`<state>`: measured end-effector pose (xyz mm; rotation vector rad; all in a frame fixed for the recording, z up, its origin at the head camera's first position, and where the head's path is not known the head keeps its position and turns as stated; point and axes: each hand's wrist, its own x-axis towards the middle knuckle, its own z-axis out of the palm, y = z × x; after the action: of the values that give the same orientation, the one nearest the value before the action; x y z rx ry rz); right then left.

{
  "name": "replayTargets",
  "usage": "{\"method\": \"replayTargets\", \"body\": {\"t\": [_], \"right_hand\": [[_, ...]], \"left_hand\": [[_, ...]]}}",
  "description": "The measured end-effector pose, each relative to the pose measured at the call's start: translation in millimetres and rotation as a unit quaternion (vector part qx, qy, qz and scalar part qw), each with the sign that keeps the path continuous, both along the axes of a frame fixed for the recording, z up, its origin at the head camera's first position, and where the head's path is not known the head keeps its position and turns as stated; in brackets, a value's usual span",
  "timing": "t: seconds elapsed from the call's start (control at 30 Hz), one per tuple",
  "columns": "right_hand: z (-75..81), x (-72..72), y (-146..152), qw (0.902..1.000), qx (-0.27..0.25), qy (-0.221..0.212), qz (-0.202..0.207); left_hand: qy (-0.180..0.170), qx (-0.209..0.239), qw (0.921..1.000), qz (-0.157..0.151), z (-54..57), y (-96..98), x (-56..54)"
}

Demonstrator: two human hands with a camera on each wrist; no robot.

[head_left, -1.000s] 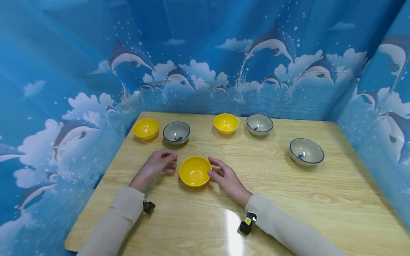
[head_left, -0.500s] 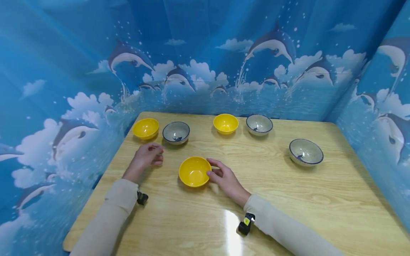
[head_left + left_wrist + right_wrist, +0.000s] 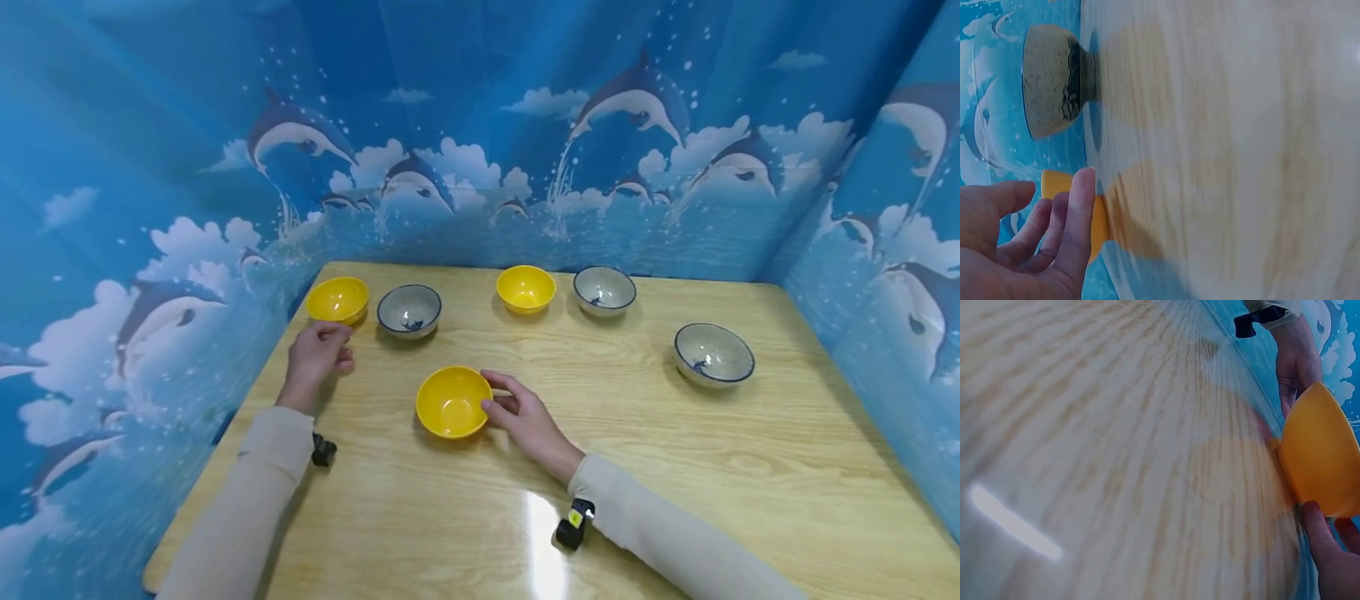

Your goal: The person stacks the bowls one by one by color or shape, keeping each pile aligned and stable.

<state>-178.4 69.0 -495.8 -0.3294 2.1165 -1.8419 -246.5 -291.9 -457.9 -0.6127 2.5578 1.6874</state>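
In the head view, a yellow bowl (image 3: 453, 403) stands upright at the middle of the table. My right hand (image 3: 528, 421) holds its right side, with the thumb and index finger set apart along the wall. The right wrist view shows fingertips against that yellow bowl (image 3: 1319, 453). My left hand (image 3: 315, 360) is just in front of another yellow bowl (image 3: 337, 300) at the far left, its fingers loosely bent around nothing. In the left wrist view, the left hand (image 3: 1041, 244) partly hides that bowl; whether they touch I cannot tell.
A grey blue-rimmed bowl (image 3: 409, 312) stands right of the far-left yellow bowl. Along the back are a third yellow bowl (image 3: 526, 289) and another grey bowl (image 3: 604, 291). A third grey bowl (image 3: 714, 355) stands at the right. A dolphin-print curtain (image 3: 465, 125) borders the wooden table (image 3: 675, 483).
My left hand has moved away from the middle bowl, leftward and back to the far-left yellow bowl. The right hand stays at the middle bowl, which has not visibly moved.
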Motion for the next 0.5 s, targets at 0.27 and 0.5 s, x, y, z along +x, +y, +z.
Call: {"method": "replayTargets", "body": {"t": [0.27, 0.5], "right_hand": [[-1.0, 1.5, -1, 1.0000, 0.001, 0.007, 0.001], [-1.3, 2.6, -2, 1.0000, 0.002, 0.007, -0.003]], "left_hand": [[0.019, 0.005, 0.9975, 0.068, 1.3, -17.1, -9.1], [0.012, -0.009, 0.9924, 0.122, 0.9, -26.3, -18.8]]}}
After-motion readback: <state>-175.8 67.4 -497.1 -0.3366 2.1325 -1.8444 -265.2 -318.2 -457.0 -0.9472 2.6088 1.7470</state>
